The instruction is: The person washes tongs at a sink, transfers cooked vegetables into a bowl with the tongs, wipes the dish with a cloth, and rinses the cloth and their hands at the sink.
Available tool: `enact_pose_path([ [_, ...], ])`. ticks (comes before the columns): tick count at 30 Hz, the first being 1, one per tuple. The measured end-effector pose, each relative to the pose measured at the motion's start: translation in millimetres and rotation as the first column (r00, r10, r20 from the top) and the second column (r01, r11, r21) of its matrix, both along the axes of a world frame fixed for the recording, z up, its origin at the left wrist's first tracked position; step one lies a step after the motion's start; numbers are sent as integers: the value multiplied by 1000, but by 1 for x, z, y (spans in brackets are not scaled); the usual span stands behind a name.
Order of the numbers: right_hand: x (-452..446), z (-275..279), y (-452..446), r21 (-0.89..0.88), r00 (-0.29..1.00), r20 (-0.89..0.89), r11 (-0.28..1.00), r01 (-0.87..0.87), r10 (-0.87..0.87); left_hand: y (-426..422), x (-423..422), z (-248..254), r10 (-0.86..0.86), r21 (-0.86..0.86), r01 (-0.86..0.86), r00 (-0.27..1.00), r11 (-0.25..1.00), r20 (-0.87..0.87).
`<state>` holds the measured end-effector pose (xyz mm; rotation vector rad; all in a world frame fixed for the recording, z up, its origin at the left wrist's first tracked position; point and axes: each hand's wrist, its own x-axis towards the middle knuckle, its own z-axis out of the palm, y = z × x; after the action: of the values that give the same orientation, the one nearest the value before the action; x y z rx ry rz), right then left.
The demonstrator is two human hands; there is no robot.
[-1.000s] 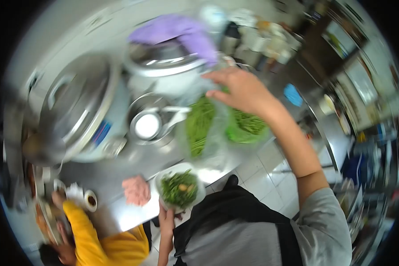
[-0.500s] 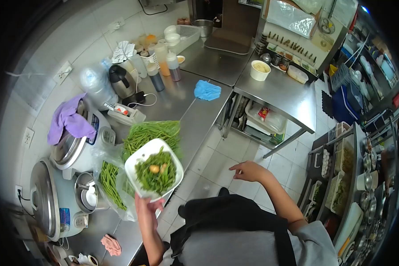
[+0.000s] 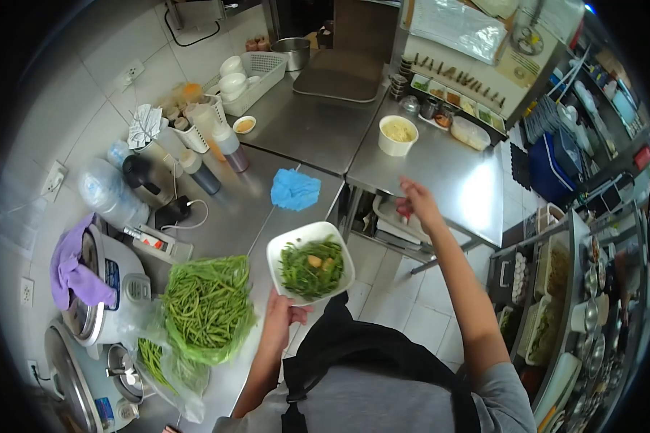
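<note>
My left hand grips the near edge of a white square bowl, which holds leafy greens with a few light brown pieces on top. The bowl is held in the air beside the counter edge. My right hand is raised, fingers apart and nothing in it, in front of the right steel table. Closest to it stands a white tub with pale yellow contents. A bag of green beans lies on the counter left of the bowl, with a second clear bag beside it.
A blue cloth lies on the counter. Sauce bottles, a kettle and a white basket stand behind. Cookers line the left, one under a purple cloth. Shelving stands at the right.
The view has swung toward the right table. My left hand has carried the bowl away from above the beans. My right hand has reached forward toward the white tub.
</note>
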<state>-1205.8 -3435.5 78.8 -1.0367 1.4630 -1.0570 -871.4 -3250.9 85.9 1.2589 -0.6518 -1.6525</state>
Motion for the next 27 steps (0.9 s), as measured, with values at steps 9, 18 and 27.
enact_pose_path([
  [9, -95, -84, -231, 168, 985, 49, 973, 155, -166, -157, -68, -53, -412, 76, 409, 911, 909, 23],
  [18, -51, -14, -264, 221, 937, -327, 953, 205, -126, -276, -163, -101, -603, -74, 600, 797, 797, -35],
  [27, -27, -67, -312, 255, 980, 54, 946, -198, 190, -312, -240, -105, -609, -141, 608, 792, 781, 47],
])
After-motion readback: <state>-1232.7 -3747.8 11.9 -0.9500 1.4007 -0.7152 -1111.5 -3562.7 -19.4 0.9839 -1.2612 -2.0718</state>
